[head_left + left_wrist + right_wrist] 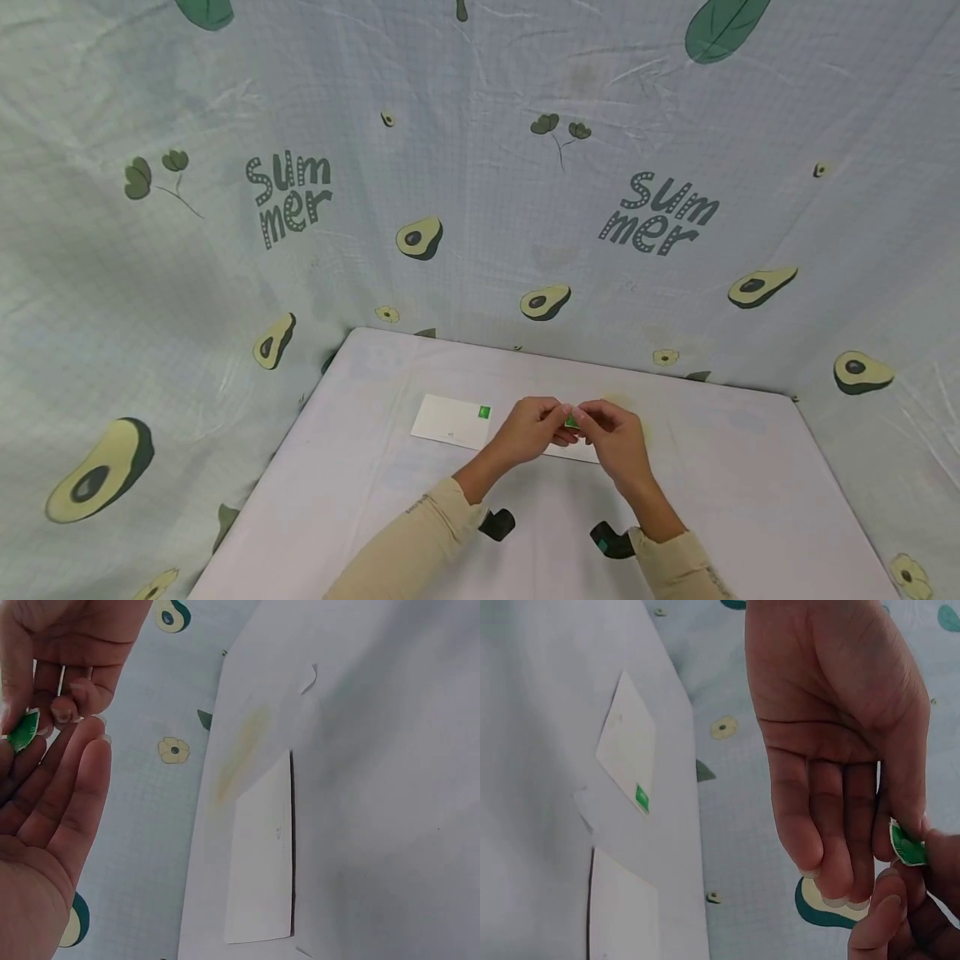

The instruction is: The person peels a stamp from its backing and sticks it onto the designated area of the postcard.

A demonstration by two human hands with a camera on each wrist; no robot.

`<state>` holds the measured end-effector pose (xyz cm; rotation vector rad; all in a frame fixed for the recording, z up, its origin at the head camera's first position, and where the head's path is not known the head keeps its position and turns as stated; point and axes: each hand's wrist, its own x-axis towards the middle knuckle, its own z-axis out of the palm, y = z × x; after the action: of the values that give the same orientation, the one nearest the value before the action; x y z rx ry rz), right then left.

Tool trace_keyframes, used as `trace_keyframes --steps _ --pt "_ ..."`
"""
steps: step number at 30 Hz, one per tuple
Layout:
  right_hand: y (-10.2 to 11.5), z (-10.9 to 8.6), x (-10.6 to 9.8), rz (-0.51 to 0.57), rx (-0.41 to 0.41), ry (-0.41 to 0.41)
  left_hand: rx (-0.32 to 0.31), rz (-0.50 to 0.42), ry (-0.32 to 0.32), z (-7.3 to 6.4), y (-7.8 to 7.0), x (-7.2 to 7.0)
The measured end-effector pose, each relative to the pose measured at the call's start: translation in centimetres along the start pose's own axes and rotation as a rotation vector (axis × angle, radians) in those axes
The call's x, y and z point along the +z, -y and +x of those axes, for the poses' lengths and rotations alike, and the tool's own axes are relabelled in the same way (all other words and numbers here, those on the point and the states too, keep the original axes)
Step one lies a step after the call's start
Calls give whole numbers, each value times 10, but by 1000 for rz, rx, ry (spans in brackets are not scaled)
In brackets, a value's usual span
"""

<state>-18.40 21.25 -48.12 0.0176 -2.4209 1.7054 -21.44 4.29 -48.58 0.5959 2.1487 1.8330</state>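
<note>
Above the table, both hands meet at a small green stamp (pixel 572 422) with a whitish edge. My left hand (pixel 528 429) pinches one side of it, and my right hand (pixel 615 433) pinches the other between thumb and index finger. In the right wrist view the stamp (pixel 908 844) looks slightly bent, partly covered by fingertips. Below the hands lies a white envelope (pixel 573 452), mostly hidden by them in the head view; the left wrist view shows its blank face (pixel 262 859). To the left lies another white envelope (pixel 442 421), bearing a green stamp (pixel 484 412) at its upper right corner.
A small white paper scrap (pixel 585 808) lies between the two envelopes, and a curled one (pixel 309 679) lies farther off. The white table (pixel 360 467) backs onto a curtain (pixel 480 192) printed with avocados. Black camera mounts (pixel 497 525) stick out at both wrists.
</note>
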Motion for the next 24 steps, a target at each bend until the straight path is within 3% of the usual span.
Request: trace_keyframes --steps 7,16,24 --pt "-1 1 2 -69 -6 -44 -54 25 -1 -1 0 2" --pt "-8 7 -4 -174 54 -82 -75 341 -92 -1 21 -8" --pt "-22 10 -7 -134 174 -35 -82 587 -118 1 46 -14"
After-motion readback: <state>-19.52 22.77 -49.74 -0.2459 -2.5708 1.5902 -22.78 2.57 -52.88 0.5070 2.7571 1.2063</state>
